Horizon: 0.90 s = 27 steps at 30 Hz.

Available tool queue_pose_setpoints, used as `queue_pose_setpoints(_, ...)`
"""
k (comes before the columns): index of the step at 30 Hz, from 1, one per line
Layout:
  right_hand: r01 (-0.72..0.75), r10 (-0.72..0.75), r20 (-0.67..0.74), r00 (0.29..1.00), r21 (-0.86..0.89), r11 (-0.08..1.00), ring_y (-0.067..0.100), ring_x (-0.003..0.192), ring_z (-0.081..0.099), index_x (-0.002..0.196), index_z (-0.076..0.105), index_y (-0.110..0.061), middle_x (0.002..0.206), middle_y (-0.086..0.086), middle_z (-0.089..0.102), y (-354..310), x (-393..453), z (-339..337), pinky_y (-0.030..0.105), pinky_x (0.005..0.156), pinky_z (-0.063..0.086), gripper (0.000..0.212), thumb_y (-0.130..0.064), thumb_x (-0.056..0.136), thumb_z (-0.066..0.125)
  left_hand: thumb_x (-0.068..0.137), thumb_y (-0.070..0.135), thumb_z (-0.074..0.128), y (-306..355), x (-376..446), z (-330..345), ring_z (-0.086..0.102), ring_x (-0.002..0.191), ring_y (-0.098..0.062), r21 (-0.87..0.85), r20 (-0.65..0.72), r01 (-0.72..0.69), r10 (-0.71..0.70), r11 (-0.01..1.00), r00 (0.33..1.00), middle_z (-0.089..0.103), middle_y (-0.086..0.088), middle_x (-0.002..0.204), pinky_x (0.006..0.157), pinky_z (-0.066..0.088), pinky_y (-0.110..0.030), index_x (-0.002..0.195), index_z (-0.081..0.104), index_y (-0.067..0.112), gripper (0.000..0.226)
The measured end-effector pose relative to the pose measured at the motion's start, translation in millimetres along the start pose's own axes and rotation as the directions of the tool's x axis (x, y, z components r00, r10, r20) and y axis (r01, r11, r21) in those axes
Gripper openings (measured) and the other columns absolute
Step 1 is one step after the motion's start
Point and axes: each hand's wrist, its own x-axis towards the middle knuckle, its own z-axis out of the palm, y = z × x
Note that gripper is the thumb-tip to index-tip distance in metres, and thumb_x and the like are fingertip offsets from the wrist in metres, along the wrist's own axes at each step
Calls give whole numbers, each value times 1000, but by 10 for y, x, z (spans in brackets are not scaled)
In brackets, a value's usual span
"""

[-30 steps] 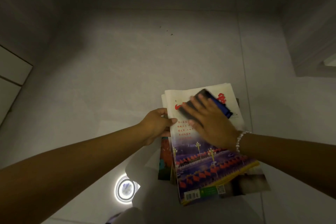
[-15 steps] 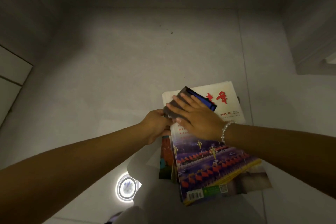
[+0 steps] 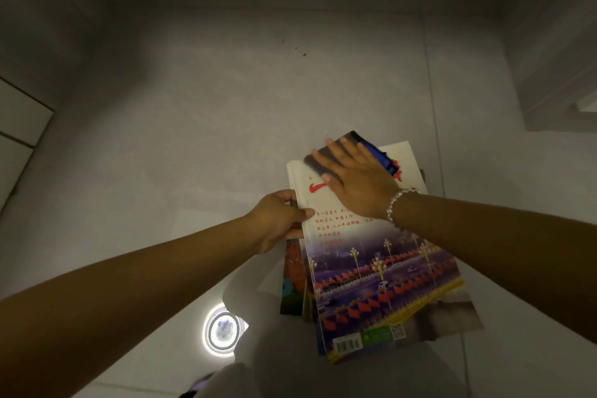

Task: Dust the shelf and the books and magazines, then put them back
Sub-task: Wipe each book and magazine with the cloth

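A stack of magazines (image 3: 371,271) lies in front of me, seemingly on my lap above the pale tiled floor. The top magazine has a white cover with red characters and a night street picture. My right hand (image 3: 358,184) lies flat with straight fingers on a dark cloth with a blue edge (image 3: 378,152), pressing it onto the far part of the top cover. My left hand (image 3: 279,220) grips the left edge of the stack, thumb on the cover.
A pale tiled floor (image 3: 226,113) spreads around. A round ceiling light's reflection (image 3: 223,331) shines on the floor by my knees. White cabinet panels (image 3: 19,136) stand at the left, a white unit (image 3: 555,74) at the right. Small dark specks (image 3: 295,48) lie farther ahead.
My right hand slid the cloth left across the cover, then away from me toward the cover's far edge. My left hand has kept its grip on the stack's left edge.
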Motion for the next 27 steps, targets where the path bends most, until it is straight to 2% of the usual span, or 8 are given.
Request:
queue_pose_setpoints(4,-107,106,28,994,34,994,24,145,-16,150,-4,-33,159,1,-11,-164,66,-9,38,113,-15,52,-42,102,12,90,-2,58,4,-4,-6,64,92,-25,0,-1,9,-9,1000,1000,65,-7,99,65,58,-34,104,57,9,18)
queue_pose_setpoints(8,239,-240,1,971,25,971,18,142,-19,146,-4,-35,154,-8,-10,-157,-165,52,32,111,-20,53,-52,95,-1,90,-1,58,-33,-9,-27,67,88,-24,-58,27,16,-15,998,1000,68,-14,105,68,59,-32,98,58,7,12)
queue_pose_setpoints(10,295,-295,5,955,-39,955,20,144,-12,146,0,-34,154,-7,-4,32,-225,79,35,113,-14,56,-53,93,-3,91,0,58,-43,-11,-18,67,92,-26,-52,11,14,-14,999,1000,67,-14,109,68,58,-33,102,58,7,13)
queue_pose_setpoints(13,54,-56,-86,995,-26,998,25,146,3,149,13,-32,158,1,11,328,-223,95,44,118,0,62,-51,91,3,92,4,57,-21,2,4,66,93,-24,-6,-49,0,0,1000,999,67,-10,112,67,58,-35,104,60,10,14)
queue_pose_setpoints(16,-163,171,-138,976,68,984,28,146,3,150,11,-29,158,6,12,321,-287,124,40,116,-6,68,-53,87,0,93,4,56,66,47,18,67,90,-23,1,-109,-18,18,1000,994,68,-12,112,63,58,-32,102,62,8,12)
queue_pose_setpoints(21,341,-353,-79,932,-129,931,26,145,10,149,17,-29,154,2,20,78,-767,342,43,118,1,49,-43,102,12,92,6,58,154,103,-21,68,98,-28,30,-149,-17,21,999,989,67,-12,114,67,58,-35,101,62,10,11)
queue_pose_setpoints(23,399,-410,-59,910,-140,906,23,144,11,148,23,-26,153,2,24,215,-721,325,40,117,2,50,-44,102,13,93,5,57,185,133,-18,67,97,-28,26,-160,-42,45,999,986,67,-12,114,64,58,-33,99,62,10,10)
queue_pose_setpoints(27,68,-74,-148,986,-47,997,31,144,13,148,21,-23,155,10,24,443,-335,130,43,118,5,56,-45,97,12,94,3,54,364,206,27,65,88,-24,-58,-215,-106,91,993,972,66,-11,105,58,56,-28,84,57,12,14)
